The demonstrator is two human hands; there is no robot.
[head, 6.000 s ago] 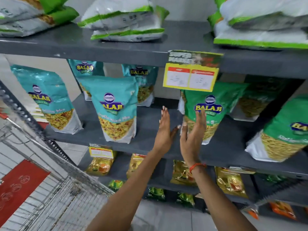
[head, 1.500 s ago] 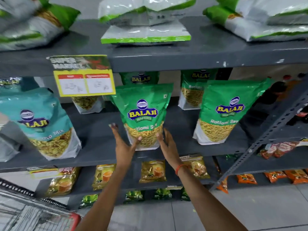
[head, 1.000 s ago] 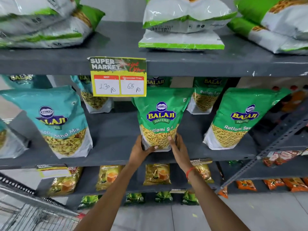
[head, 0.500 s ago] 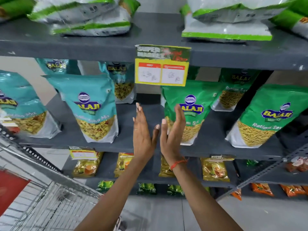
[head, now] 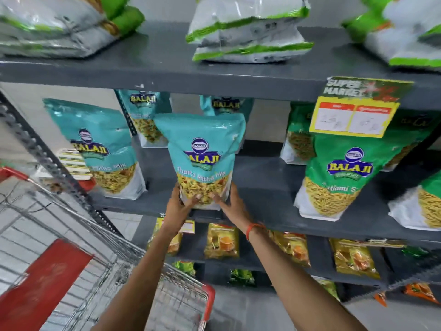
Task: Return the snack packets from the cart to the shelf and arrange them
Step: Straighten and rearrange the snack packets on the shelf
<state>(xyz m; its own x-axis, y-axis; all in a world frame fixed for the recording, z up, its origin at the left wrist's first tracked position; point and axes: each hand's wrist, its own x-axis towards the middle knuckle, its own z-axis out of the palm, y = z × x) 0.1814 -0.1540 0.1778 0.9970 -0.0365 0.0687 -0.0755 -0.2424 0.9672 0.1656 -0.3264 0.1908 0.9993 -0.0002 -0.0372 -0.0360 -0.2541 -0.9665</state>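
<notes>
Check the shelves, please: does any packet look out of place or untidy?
Nothing is spilled or torn. Only the top shelf looks untidy: white-and-green packets lie flat in loose piles, while the teal Khatta Mitha Mix packet, held at its base by both hands, stands upright.

Two bare forearms enter from the lower edge, without sleeves. The right wrist carries a thin orange-red thread band [head: 254, 227]. The left hand [head: 177, 206] and right hand [head: 232, 204] wear no gloves. Motion blur obscures any finer detail.
</notes>
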